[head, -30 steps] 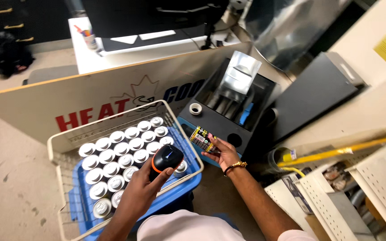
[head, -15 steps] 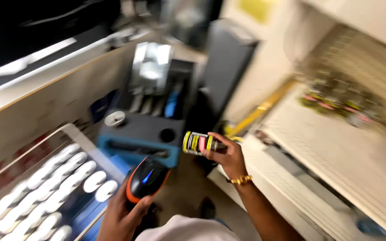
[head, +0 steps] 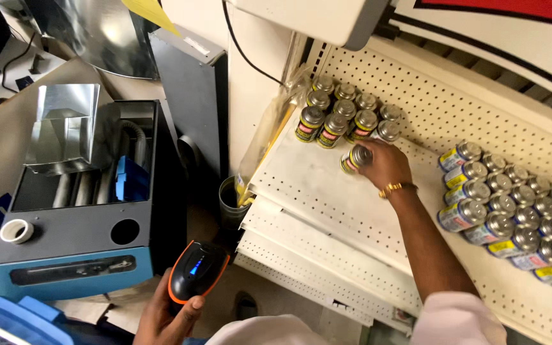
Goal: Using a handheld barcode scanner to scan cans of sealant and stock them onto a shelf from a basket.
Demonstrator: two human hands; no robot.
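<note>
My right hand (head: pixel 386 165) reaches over a white perforated shelf (head: pixel 327 198) and grips a small yellow-labelled can (head: pixel 355 158) with a silver lid. The can sits just in front of a cluster of several like cans (head: pixel 343 115) at the shelf's back. Low in the view, my left hand (head: pixel 164 313) holds a black and orange handheld scanner (head: pixel 197 270) with a small blue light, over the floor beside the shelving.
A second group of several cans (head: pixel 512 204) fills the shelf's right side. A grey and blue cart (head: pixel 84 217) with sheet-metal parts and a tape roll (head: pixel 16 230) stands at left. A blue basket corner (head: pixel 1 319) shows bottom left.
My view swung right from the basket of cans to the shelf. My right hand carried the can up onto the shelf; my left hand kept the scanner and drew back low.
</note>
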